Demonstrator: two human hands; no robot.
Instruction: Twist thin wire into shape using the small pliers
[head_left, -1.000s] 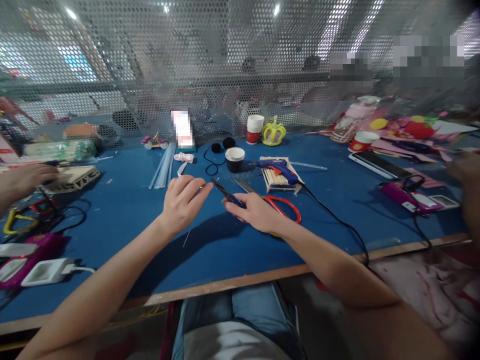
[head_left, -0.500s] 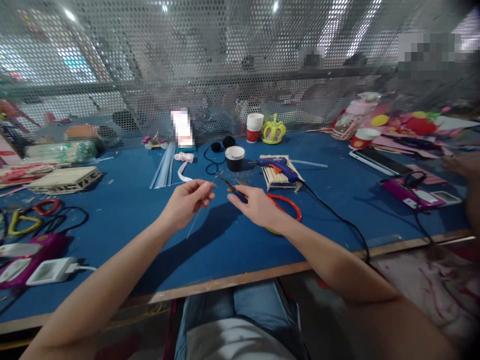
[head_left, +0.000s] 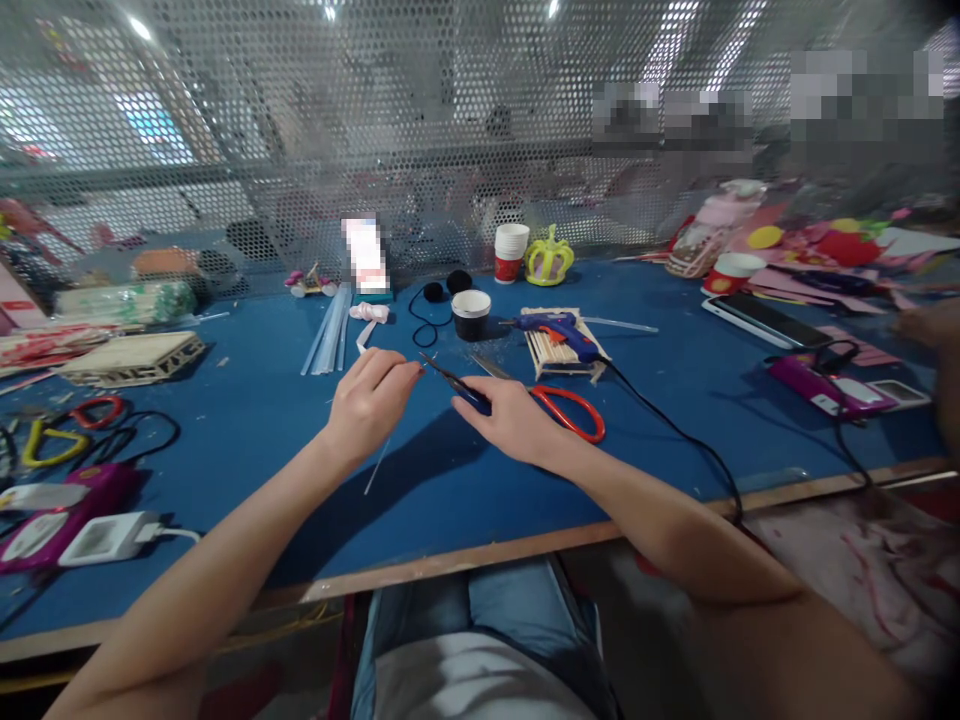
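Note:
My right hand [head_left: 510,415] is closed around the dark handles of slim-nosed pliers [head_left: 469,392]. Their narrow jaws point up and left, close to my left fingertips. My left hand [head_left: 373,400], back of the hand up, pinches a thin pale strand [head_left: 377,466] whose end hangs below the palm. Its upper part is hidden by the fingers. Just beyond my right hand lie scissors with red handles [head_left: 577,415], partly covered by that hand. A white ribbon roll [head_left: 370,314] rests behind my left hand.
A glue gun [head_left: 559,332] rests on a small stick-built rack [head_left: 541,352], its cord running to the table edge. Behind are a black cup [head_left: 471,318], stacked paper cups [head_left: 511,250] and clear glue sticks [head_left: 328,330]. Phones and purple devices lie right; another person's hand [head_left: 926,325] shows there.
My left hand has rolled so its back faces up, and its fingers sit slightly higher. The pliers have shifted slightly left, and more of the red scissor handles shows.

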